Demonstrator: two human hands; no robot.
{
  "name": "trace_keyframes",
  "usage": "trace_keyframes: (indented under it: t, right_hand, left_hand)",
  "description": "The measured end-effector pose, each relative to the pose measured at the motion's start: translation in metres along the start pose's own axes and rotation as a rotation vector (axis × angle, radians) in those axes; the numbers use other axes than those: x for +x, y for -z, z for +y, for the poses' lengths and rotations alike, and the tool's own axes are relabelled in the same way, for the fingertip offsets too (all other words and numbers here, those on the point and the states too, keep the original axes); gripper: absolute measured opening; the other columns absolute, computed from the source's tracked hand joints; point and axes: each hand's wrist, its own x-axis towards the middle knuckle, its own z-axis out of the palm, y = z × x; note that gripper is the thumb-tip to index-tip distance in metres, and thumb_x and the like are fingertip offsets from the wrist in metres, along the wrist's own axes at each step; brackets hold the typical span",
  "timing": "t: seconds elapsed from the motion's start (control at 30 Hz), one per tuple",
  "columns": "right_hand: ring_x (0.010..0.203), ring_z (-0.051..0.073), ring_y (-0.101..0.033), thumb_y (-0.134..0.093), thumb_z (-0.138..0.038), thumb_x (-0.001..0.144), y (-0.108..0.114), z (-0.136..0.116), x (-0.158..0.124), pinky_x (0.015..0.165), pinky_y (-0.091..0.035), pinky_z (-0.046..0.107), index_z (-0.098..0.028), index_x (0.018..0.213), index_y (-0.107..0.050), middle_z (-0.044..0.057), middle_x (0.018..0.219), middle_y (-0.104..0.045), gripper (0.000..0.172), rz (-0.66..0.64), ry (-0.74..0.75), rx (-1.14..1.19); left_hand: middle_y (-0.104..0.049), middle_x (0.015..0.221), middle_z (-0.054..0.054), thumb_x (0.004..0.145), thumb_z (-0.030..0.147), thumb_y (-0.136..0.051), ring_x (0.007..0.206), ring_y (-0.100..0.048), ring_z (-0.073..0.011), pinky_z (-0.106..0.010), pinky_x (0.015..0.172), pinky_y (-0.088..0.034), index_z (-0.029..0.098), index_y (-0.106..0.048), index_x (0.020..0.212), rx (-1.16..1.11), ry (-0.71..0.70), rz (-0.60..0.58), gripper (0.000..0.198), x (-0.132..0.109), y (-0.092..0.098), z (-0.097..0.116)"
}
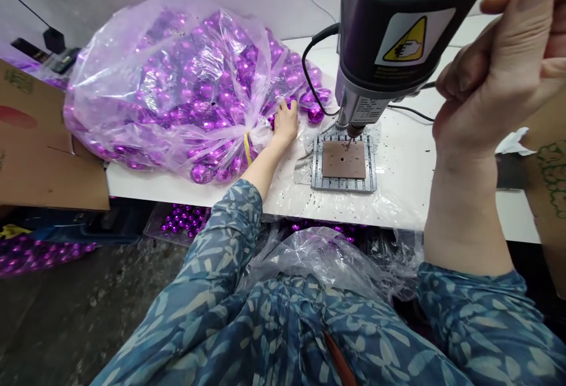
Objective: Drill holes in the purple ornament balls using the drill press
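Left hand (286, 122) at the shiny balls (316, 113), right hand (499, 68) up by the drill (391, 38)

From where I stand, the two hands are well apart. The left hand is down low over the white table (398, 150), just beside the pinched neck of the big bag (177, 68), with its fingers bent in at the shiny balls. I can't tell if it has a ball in its grip. The right hand is up high at the side of the drill. Its fingers are curled, but what they curl around is hidden from me.

The shiny balls are purple. Some lie near the neck, left of the drill, and lots more fill the bag. This looks like picking to me. I'd take one ball with the fingertips and not tug the thin bag. I'd also keep the left fingers out from under the drill bit (351, 142), and the right hand calm and steady.

The shiny balls are round, so they have no long side and point no way at all. The drill is long from top to tip. Its drill bit points down at the brown board (344, 169), which lies flat on the metal plate (316, 177). From the person's side the drill slants, top to the right and tip to the left
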Motion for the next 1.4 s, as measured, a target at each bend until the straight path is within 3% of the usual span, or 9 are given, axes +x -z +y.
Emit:
trace_keyframes:
  t: [0.17, 0.23, 0.33, 0.5, 0.67, 0.8, 0.9, 1.07, 1.4]
  right_hand:
    - [0.037, -0.001, -0.027, -0.079, -0.052, 0.082, 0.000, 0.001, -0.002, 0.040, -0.009, 0.020, -0.016, 0.075, -0.064, -0.010, 0.050, -0.021, 0.040, 0.007, 0.030, -0.006]
    - [0.038, 0.000, -0.029, -0.078, -0.055, 0.083, 0.001, 0.001, -0.002, 0.041, -0.012, 0.022, -0.018, 0.077, -0.065, -0.009, 0.050, -0.022, 0.040, -0.018, 0.030, -0.037]
    - [0.037, 0.001, -0.026, -0.076, -0.061, 0.082, 0.001, 0.001, -0.003, 0.042, -0.012, 0.025, -0.020, 0.076, -0.065, -0.008, 0.050, -0.020, 0.043, -0.006, 0.061, -0.055]
    - [0.038, 0.002, -0.028, -0.078, -0.058, 0.078, -0.001, 0.003, -0.002, 0.043, -0.011, 0.026, -0.017, 0.077, -0.065, -0.010, 0.049, -0.019, 0.044, 0.029, 0.007, -0.027]
    - [0.038, -0.001, -0.027, -0.072, -0.067, 0.081, 0.000, 0.005, -0.002, 0.042, -0.010, 0.027, -0.017, 0.077, -0.060, -0.009, 0.058, -0.052, 0.052, 0.012, 0.050, -0.123]
    - [0.038, 0.001, -0.030, -0.076, -0.059, 0.081, 0.001, 0.002, -0.003, 0.043, -0.014, 0.024, -0.018, 0.076, -0.063, -0.009, 0.050, -0.033, 0.043, -0.004, 0.054, -0.069]
    - [0.038, 0.001, -0.029, -0.074, -0.058, 0.082, -0.001, -0.001, -0.004, 0.042, -0.014, 0.022, -0.018, 0.077, -0.061, -0.010, 0.050, -0.021, 0.042, -0.005, 0.048, -0.080]
    - [0.039, -0.001, -0.026, -0.063, -0.062, 0.082, -0.003, -0.005, -0.005, 0.041, -0.013, 0.021, -0.018, 0.077, -0.056, -0.009, 0.054, -0.020, 0.045, 0.017, 0.057, -0.224]
    - [0.039, -0.002, -0.031, -0.064, -0.065, 0.083, -0.001, -0.007, -0.007, 0.041, -0.015, 0.019, -0.018, 0.077, -0.057, -0.009, 0.053, -0.020, 0.048, -0.027, 0.070, -0.204]
  left_hand:
    - [-0.072, 0.139, -0.017, 0.086, 0.023, -0.088, 0.143, -0.065, -0.0365, -0.055, 0.121, -0.054, 0.023, -0.073, 0.114, -0.255, 0.062, -0.060, 0.032, -0.001, 0.008, -0.002]
    - [-0.076, 0.126, -0.014, 0.096, 0.035, -0.082, 0.130, -0.073, -0.0327, -0.051, 0.109, -0.064, 0.023, -0.074, 0.115, -0.475, 0.172, -0.132, 0.024, -0.008, 0.011, -0.001]
    - [-0.078, 0.112, -0.014, 0.103, 0.055, -0.074, 0.118, -0.079, -0.0319, -0.051, 0.095, -0.071, 0.022, -0.073, 0.116, -0.778, 0.308, -0.292, 0.035, -0.025, 0.018, 0.001]
    - [-0.080, 0.105, -0.015, 0.097, 0.062, -0.080, 0.113, -0.082, -0.0333, -0.052, 0.100, -0.073, 0.019, -0.072, 0.114, -0.972, 0.376, -0.459, 0.047, -0.061, 0.029, 0.009]
    - [-0.082, 0.107, -0.012, 0.097, 0.051, -0.081, 0.101, -0.083, -0.0268, -0.043, 0.087, -0.074, 0.020, -0.072, 0.111, -1.027, 0.436, -0.556, 0.034, -0.088, 0.030, 0.021]
    - [-0.083, 0.115, -0.009, 0.090, 0.047, -0.088, 0.096, -0.080, -0.0202, -0.031, 0.078, -0.067, 0.021, -0.071, 0.121, -0.898, 0.323, -0.462, 0.044, -0.107, 0.014, 0.027]
    - [-0.081, 0.128, -0.010, 0.085, 0.047, -0.092, 0.105, -0.078, -0.0209, -0.032, 0.086, -0.065, 0.022, -0.069, 0.132, -0.795, 0.162, -0.433, 0.059, -0.117, -0.002, 0.027]
    - [-0.079, 0.130, -0.012, 0.083, 0.047, -0.094, 0.104, -0.077, -0.0221, -0.038, 0.094, -0.063, 0.022, -0.064, 0.140, -0.713, 0.042, -0.436, 0.069, -0.118, -0.019, 0.026]
    - [-0.072, 0.130, -0.012, 0.083, 0.037, -0.094, 0.099, -0.070, -0.0229, -0.040, 0.091, -0.060, 0.021, -0.069, 0.132, -0.421, -0.237, -0.400, 0.058, -0.118, -0.021, 0.046]
